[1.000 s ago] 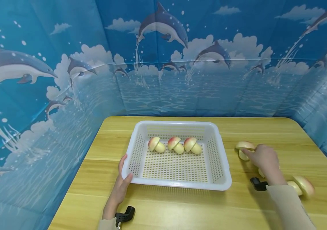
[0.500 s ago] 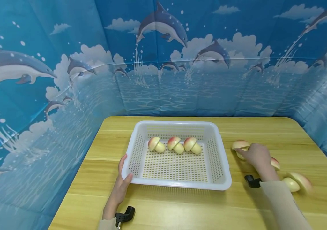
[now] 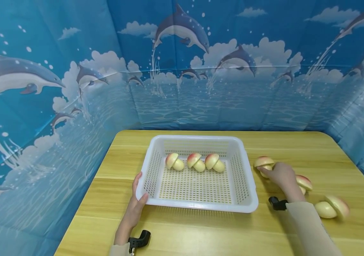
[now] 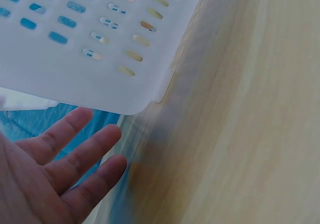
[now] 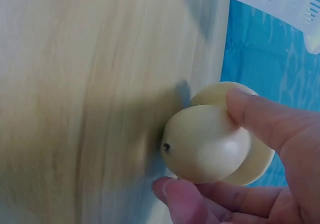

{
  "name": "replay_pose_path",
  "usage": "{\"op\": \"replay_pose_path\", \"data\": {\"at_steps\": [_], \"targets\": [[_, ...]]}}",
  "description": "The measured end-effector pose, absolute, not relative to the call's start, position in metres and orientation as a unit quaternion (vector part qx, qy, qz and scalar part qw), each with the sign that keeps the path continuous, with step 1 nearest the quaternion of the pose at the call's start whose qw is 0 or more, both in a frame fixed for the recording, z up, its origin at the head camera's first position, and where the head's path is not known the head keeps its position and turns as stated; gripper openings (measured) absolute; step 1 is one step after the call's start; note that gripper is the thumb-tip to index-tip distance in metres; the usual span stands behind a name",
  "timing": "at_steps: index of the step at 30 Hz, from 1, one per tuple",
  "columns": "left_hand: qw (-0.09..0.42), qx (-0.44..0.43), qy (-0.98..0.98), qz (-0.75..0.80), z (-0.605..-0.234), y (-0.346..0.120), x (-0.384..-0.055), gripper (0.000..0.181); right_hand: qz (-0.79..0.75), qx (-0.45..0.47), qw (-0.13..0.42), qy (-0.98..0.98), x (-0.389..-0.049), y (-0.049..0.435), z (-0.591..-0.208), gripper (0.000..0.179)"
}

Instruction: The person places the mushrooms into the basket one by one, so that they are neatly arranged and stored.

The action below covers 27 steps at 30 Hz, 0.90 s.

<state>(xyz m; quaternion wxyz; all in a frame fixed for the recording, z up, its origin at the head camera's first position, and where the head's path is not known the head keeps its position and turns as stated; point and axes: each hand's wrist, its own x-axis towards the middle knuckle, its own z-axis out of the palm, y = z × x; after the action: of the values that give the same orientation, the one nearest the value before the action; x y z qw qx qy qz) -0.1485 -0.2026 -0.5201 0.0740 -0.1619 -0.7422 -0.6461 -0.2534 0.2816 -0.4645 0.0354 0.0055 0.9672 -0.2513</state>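
— What do we see changed from a second ago, going left to right?

— Our left hand has not moved: fingers straight, flat against the near left corner of the white basket, gripping nothing. Our right hand has drawn nearer the basket, and the toy mushroom it pinches by the stem came along; it now sits just off the basket's right wall, above the table. The wrist view shows thumb and fingers curled round that pale stem.

— And the basket's contents?

— We count three mushrooms in a row along its far side, as before. Right of our hand, a second mushroom now shows fully, and a third lies near the table's right edge.
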Motion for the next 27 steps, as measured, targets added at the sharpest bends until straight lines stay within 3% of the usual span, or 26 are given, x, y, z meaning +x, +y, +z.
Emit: {"op": "replay_pose_path", "data": {"at_steps": [13,27], "targets": [[0.076,-0.165,-0.744,-0.643,-0.5198,-0.2022,-0.148,0.069,-0.277,0.031,0.079,0.957,-0.2512,0.2781,-0.472,0.06],[0.075,-0.156,-0.746,-0.642,-0.5181,-0.2019,-0.147,0.068,-0.286,0.035,0.071,0.955,-0.2506,0.2756,-0.4725,0.061]]}}
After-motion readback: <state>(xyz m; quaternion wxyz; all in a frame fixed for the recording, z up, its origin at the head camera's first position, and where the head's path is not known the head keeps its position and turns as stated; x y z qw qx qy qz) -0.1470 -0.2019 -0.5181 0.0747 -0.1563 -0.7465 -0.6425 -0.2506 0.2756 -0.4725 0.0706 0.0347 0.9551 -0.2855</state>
